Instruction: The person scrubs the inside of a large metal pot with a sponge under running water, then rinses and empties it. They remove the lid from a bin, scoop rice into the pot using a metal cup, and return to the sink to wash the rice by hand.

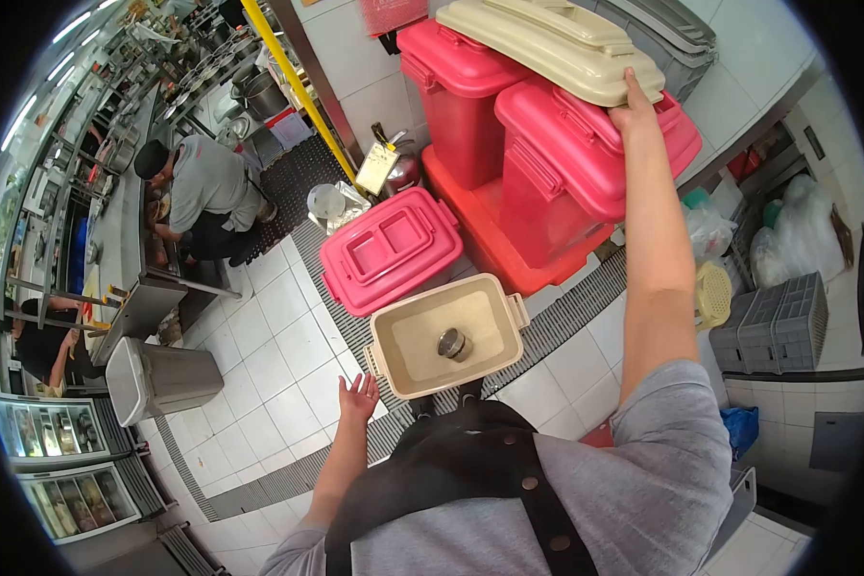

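Right hand [634, 108] is up and extended, fingers laid on the near edge of the beige lid [557, 43], which rests flat across the top of the nearer pink bin [586, 158]. From here I read it as a light grasp or press on the lid's rim; thumb is hidden, so I cannot tell if it is fully clamped.

Left hand [357, 396] is low, palm open, fingers spread, holding nothing. It hovers just beside the near-left corner of the open beige bin [448, 336] on the floor.

Beige bin sits on the floor grate [566, 322], full of pale powder or grain, with a small metal cup [454, 344] lying in it. A closed pink box [391, 250] touches it at the far left. A second pink bin [451, 96] stands behind on a red base [480, 230].

Judgement on doing this well: the lid is wide and only one hand is on it, at one edge. I'd get a firm grip with the thumb under the rim before lifting, keep it level so it doesn't scrape off the pink bin, and bring the free hand up to take the far side.

Another person [206, 192] crouches well apart, by the counter. Grey bin [158, 379] at left.
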A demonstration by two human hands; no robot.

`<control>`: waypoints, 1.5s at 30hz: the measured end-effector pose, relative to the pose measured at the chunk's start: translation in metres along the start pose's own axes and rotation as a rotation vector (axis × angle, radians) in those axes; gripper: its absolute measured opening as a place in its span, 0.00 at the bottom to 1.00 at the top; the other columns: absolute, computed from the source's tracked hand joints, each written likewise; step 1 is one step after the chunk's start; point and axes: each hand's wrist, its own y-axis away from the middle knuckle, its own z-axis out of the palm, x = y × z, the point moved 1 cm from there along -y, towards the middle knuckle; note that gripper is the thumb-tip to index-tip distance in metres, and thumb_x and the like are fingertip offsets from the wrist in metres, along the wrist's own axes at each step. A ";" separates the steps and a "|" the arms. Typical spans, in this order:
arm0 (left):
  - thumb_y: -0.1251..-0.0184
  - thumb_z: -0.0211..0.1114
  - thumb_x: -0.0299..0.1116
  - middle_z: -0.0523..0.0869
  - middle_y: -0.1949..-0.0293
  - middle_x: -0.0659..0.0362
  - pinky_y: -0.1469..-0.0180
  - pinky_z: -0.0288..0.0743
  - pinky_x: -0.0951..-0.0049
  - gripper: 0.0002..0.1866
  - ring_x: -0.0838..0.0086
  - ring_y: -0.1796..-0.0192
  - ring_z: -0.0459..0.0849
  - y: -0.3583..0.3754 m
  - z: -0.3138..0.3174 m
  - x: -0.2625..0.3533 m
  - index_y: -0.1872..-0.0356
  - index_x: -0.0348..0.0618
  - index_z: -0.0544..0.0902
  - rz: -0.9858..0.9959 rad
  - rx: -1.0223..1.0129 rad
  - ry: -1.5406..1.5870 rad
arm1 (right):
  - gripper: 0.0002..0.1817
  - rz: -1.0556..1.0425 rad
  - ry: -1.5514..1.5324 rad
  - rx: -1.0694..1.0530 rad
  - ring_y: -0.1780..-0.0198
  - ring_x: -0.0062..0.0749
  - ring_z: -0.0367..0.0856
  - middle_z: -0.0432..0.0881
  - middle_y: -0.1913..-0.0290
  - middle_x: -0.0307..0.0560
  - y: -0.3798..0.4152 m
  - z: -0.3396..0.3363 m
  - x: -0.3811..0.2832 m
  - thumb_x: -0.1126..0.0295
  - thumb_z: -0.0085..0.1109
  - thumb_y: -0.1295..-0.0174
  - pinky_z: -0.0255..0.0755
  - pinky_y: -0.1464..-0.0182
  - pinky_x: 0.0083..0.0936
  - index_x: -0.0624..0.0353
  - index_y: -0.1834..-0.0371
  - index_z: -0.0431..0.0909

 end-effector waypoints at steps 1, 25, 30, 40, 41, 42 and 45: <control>0.32 0.53 0.62 0.76 0.43 0.49 0.43 0.73 0.60 0.34 0.60 0.45 0.78 -0.002 0.005 0.002 0.41 0.40 0.69 0.003 -0.007 0.009 | 0.21 0.054 -0.020 0.013 0.37 0.46 0.72 0.73 0.36 0.50 -0.010 -0.005 -0.003 0.70 0.54 0.31 0.64 0.32 0.52 0.58 0.36 0.67; 0.46 0.68 0.60 0.73 0.44 0.42 0.45 0.72 0.53 0.43 0.53 0.43 0.74 -0.098 -0.009 -0.028 0.39 0.35 0.69 0.236 0.444 -1.174 | 0.16 -0.191 1.273 -1.202 0.43 0.45 0.76 0.79 0.48 0.52 0.256 -0.125 0.225 0.76 0.59 0.40 0.70 0.40 0.34 0.59 0.48 0.77; 0.55 0.73 0.65 0.54 0.30 0.33 0.32 0.59 0.44 0.58 0.38 0.28 0.55 -0.146 0.000 -0.034 0.28 0.41 0.55 0.556 0.591 -1.683 | 0.39 0.548 1.873 -1.133 0.36 0.50 0.71 0.71 0.37 0.60 0.281 -0.393 0.392 0.59 0.68 0.43 0.67 0.37 0.34 0.65 0.32 0.62; 0.44 0.69 0.37 0.49 0.26 0.39 0.31 0.48 0.34 0.51 0.44 0.25 0.50 -0.193 -0.007 -0.063 0.23 0.60 0.45 0.805 0.522 -1.742 | 0.53 1.003 1.380 0.380 0.34 0.51 0.65 0.60 0.31 0.61 0.359 -0.538 0.553 0.54 0.75 0.50 0.68 0.39 0.51 0.64 0.28 0.51; 0.45 0.70 0.37 0.51 0.27 0.38 0.31 0.51 0.38 0.51 0.44 0.26 0.52 -0.196 -0.006 -0.062 0.23 0.58 0.46 0.857 0.492 -1.732 | 0.50 0.897 1.243 0.581 0.36 0.49 0.66 0.63 0.33 0.59 0.361 -0.525 0.559 0.57 0.75 0.51 0.69 0.40 0.50 0.63 0.29 0.54; 0.45 0.70 0.36 0.54 0.28 0.37 0.31 0.54 0.42 0.50 0.45 0.26 0.53 -0.199 -0.004 -0.061 0.23 0.56 0.47 0.910 0.456 -1.721 | 0.47 0.781 1.096 0.773 0.39 0.48 0.68 0.66 0.36 0.58 0.361 -0.513 0.561 0.60 0.74 0.51 0.70 0.42 0.50 0.63 0.31 0.56; 0.47 0.70 0.33 0.60 0.32 0.36 0.32 0.59 0.50 0.51 0.43 0.30 0.60 -0.195 0.002 -0.059 0.24 0.54 0.47 0.941 0.440 -1.728 | 0.43 0.985 0.664 0.775 0.40 0.47 0.69 0.65 0.36 0.56 0.355 -0.547 0.566 0.64 0.74 0.53 0.72 0.45 0.51 0.62 0.34 0.60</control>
